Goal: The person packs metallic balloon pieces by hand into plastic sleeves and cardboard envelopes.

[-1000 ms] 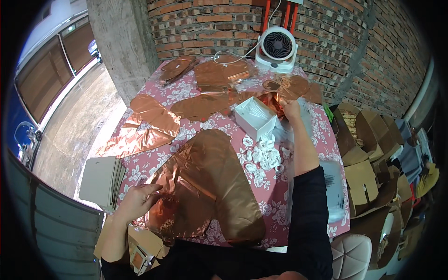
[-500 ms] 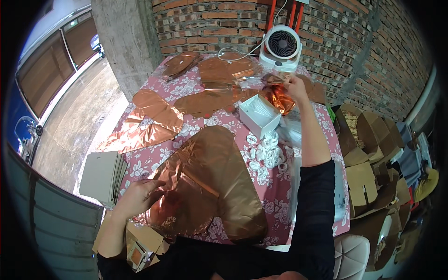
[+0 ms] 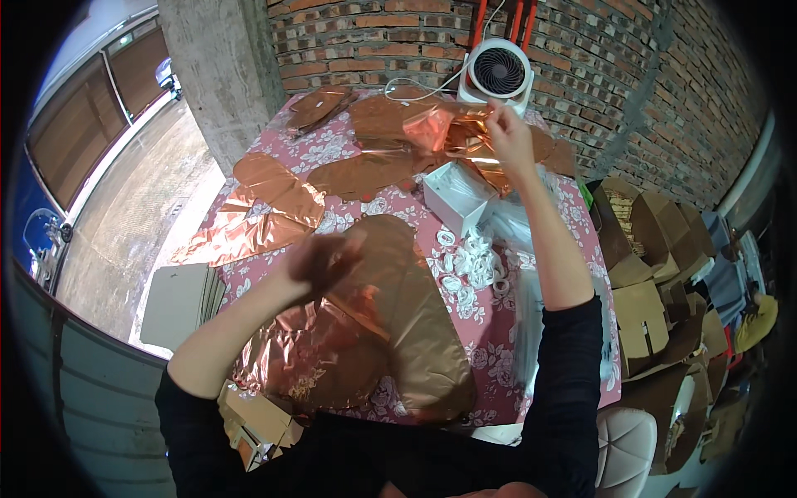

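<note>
1. Copper-coloured foil [image 3: 475, 148] was held up by the right hand [image 3: 512, 143] above the far part of the desk [image 3: 491, 358], near a white fan [image 3: 500, 71]; the hand's fingers [image 3: 496, 119] pinched it at an edge.
2. Over a large, flat copper shape [image 3: 427, 340] on the near part of the desk was the left hand [image 3: 325, 261], its fingers blurred (spread or pressed together, it was impossible to tell).
3. Just in front of the raised foil stood a white box [image 3: 442, 203] with clear plastic pieces inside; white rings [image 3: 475, 267] lay piled nearby.
4. Grey boards [image 3: 176, 305] were stacked at the left edge.
</note>
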Motion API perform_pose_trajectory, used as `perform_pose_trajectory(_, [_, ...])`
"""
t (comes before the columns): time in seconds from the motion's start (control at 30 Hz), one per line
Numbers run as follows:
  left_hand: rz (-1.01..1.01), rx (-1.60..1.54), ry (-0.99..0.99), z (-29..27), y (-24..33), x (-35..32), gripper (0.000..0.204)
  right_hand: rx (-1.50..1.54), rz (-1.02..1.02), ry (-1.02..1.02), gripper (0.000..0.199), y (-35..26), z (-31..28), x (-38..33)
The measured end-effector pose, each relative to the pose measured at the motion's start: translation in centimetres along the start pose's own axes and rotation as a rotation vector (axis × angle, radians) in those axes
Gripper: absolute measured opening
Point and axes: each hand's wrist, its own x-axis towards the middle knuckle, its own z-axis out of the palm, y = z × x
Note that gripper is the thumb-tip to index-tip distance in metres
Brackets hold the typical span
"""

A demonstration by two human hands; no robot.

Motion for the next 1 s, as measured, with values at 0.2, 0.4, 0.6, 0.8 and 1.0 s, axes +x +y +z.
perform_pose_trajectory(0.2, [0.360, 0.197, 0.426, 2.6, 3.8, 12.2, 0.071, -0.092, -0.226, -0.089, 0.007, -1.6, 1.2, -5.1])
perform_pose_trajectory(0.4, [0.268, 0.116, 0.359, 5.1, 3.0, 19.0, 0.055, -0.065, -0.276, -0.242, 0.008, -2.8, 1.5, -7.6])
perform_pose_trajectory(0.6, [0.207, 0.005, 0.500, 6.5, 3.3, 21.4, 0.031, -0.249, 0.219, 0.119, 0.025, 1.4, -4.9, -4.7])
perform_pose_trajectory(0.8, [0.277, -0.024, 0.446, 6.0, 3.7, 19.8, 0.029, -0.472, 0.432, -0.290, 0.056, 4.6, -4.1, -4.6])
perform_pose_trajectory(1.0, [0.365, -0.065, 0.394, 5.7, 5.3, 18.2, 0.026, -0.640, 0.494, -0.098, 0.052, 7.6, -0.7, -3.3])
